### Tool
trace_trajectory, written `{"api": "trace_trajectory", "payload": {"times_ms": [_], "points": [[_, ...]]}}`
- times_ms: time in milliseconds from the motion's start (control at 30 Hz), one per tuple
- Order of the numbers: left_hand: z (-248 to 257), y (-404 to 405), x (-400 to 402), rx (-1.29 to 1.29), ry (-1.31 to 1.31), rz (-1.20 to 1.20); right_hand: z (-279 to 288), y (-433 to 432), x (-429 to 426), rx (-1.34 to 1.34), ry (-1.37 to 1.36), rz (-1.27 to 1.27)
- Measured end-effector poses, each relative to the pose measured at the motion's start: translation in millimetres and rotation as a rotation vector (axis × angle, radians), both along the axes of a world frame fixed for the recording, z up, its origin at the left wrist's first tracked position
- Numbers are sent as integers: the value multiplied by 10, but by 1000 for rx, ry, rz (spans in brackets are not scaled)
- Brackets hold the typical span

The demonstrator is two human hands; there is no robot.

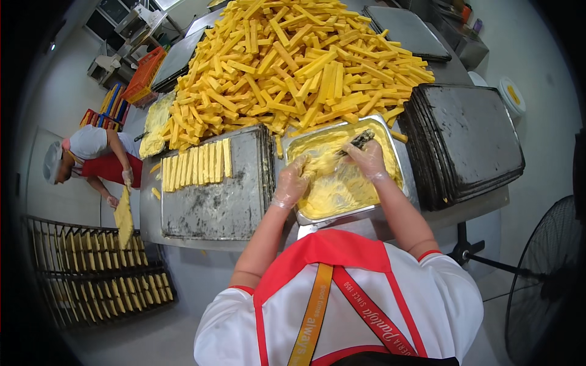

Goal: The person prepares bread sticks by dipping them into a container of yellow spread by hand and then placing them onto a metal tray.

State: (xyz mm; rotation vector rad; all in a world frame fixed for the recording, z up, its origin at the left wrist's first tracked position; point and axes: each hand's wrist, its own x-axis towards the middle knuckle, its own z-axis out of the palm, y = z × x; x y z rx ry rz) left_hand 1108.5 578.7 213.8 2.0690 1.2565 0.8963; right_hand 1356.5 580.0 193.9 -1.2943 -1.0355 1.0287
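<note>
A steel pan (404,180) holds a thick pale-yellow spread. Over its left part, my left hand (293,180), in a clear plastic glove, has its fingers on a piece coated in the spread. My right hand (368,158), gloved too, grips a dark spreader (359,141) smeared with the spread, above the pan's middle. To the left, a row of coated yellow sticks (197,165) lies side by side on the top sheet of a stack of baking trays (210,215). Behind the pan rises a large heap of plain yellow sticks (297,68).
Stacked dark baking trays (471,137) stand right of the pan. At far left, a co-worker (100,155) holds a yellow-covered tray (123,219) by a loaded rack (100,274). A second spread-filled pan (158,121) sits left of the heap. A floor fan (549,270) is at lower right.
</note>
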Motion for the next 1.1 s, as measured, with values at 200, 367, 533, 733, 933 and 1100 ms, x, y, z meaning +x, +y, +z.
{"api": "trace_trajectory", "payload": {"times_ms": [200, 367, 533, 733, 933, 1100], "points": [[-79, -10, -92, -19, 34, 51, 261, -121, -186, 137, 30, 33], [-101, -23, -99, 19, 35, 19, 302, -95, -161, 52, -16, 86], [2, -53, -109, -97, 27, 79, 314, -96, -176, 196, -326, -32], [17, -60, -217, -228, -1, 219, 189, -38, -99, -8, -84, 62], [448, -101, -687, 252, -5, 574, 102, -84, 65, -54, -367, -160], [112, 106, -1313, 386, 190, 787, 152, -149, -31, 63, -268, -87]]}}
